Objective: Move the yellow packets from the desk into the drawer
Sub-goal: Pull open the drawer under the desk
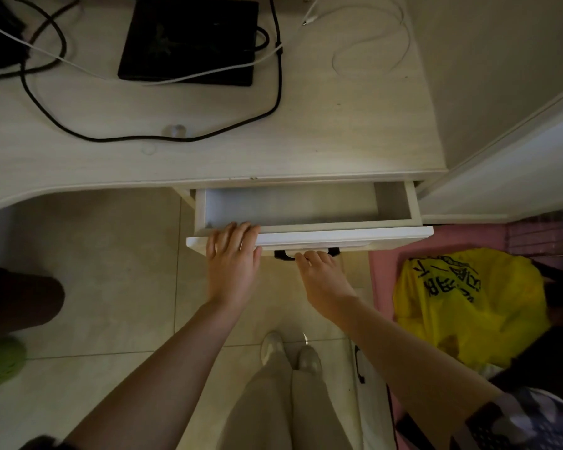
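The white drawer [345, 237] under the pale desk [322, 138] stands pulled partway out, and the part of its inside that shows holds nothing. My left hand [233, 254] lies flat on the left end of the drawer front, fingers spread over its top edge. My right hand [320, 271] reaches up to the black handle [283, 254] below the drawer front, fingertips curled at it. No yellow packets show on the desk or in the drawer.
On the desk lie a black flat device [189, 40], black cables [163, 138] and a white cable [371, 47]. A yellow plastic bag [468, 303] sits on something pink at the right. A white door [507, 170] stands beside the desk. My feet [290, 352] are on the tiled floor.
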{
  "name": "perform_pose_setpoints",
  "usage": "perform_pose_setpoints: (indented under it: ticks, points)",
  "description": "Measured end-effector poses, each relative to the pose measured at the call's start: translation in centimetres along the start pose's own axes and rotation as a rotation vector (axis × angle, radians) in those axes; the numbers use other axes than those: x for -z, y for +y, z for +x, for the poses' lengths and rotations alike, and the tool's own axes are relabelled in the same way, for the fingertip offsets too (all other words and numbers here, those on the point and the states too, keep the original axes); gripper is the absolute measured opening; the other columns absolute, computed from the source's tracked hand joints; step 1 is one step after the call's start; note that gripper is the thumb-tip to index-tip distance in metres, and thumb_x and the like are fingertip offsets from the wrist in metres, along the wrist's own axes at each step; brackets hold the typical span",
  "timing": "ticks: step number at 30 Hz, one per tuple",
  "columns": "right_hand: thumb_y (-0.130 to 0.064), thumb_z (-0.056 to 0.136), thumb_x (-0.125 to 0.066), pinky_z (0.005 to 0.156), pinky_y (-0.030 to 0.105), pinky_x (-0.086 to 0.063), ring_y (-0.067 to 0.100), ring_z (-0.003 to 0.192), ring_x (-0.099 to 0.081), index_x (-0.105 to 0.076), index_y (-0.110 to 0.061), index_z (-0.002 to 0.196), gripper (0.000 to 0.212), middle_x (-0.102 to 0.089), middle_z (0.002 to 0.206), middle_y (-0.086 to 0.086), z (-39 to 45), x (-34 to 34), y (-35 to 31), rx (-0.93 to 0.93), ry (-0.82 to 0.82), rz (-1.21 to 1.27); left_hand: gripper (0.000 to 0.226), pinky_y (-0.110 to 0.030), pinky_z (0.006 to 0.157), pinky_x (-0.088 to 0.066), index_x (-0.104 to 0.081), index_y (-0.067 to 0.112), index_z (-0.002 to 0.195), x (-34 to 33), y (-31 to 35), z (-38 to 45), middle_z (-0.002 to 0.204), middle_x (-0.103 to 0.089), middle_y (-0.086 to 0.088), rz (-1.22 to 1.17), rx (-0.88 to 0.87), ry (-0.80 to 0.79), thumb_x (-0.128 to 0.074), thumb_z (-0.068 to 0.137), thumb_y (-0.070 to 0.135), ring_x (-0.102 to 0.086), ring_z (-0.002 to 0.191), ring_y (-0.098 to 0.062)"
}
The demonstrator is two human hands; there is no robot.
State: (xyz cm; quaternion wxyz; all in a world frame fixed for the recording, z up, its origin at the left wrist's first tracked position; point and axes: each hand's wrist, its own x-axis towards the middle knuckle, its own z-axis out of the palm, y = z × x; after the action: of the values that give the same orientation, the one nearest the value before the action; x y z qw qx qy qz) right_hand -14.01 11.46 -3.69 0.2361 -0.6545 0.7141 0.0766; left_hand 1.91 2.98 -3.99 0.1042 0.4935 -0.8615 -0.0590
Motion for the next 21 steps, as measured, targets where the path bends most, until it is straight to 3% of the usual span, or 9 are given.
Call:
perform_pose_setpoints:
  ticks: [12, 17, 21]
  points:
    - [-0.007, 0.092, -0.045, 0.111, 0.045, -0.033, 0.034, 0.135, -0.033, -0.025, -0.010, 0.146, 0.058, -0.036, 0.145, 0.014, -6.4, -3.1, -0.8, 0.047, -0.101, 0.021, 0.037, -0.049, 0.103, -0.039, -0.061, 0.015, 0.118, 0.7, 1.9, -7.7, 0.120, -0.062, -0.004, 0.002, 0.051, 0.001, -0.070, 0.082, 0.020, -0.055, 0.116, -0.027]
    - [-0.008, 0.094, -0.047, 0.118, 0.043, -0.025, 0.034, 0.140, -0.026, -0.019, -0.009, 0.149, 0.062, -0.031, 0.150, 0.015, -9.3, -4.4, -1.2, 0.096, -0.128, 0.015, 0.037, -0.047, 0.103, -0.038, -0.061, 0.016, 0.119, 1.0, 2.5, -10.9, 0.121, -0.061, -0.003, 0.004, 0.072, -0.035, -0.068, 0.083, 0.020, -0.054, 0.117, -0.026]
    - [-0.008, 0.093, -0.046, 0.116, 0.042, -0.026, 0.033, 0.138, -0.029, -0.019, -0.010, 0.149, 0.062, -0.033, 0.148, 0.013, -11.2, -5.3, -1.5, 0.091, -0.163, 0.027, 0.037, -0.047, 0.102, -0.038, -0.062, 0.016, 0.117, 1.8, 3.2, -13.1, 0.120, -0.062, -0.002, -0.001, 0.101, -0.082, -0.070, 0.081, 0.019, -0.054, 0.116, -0.026]
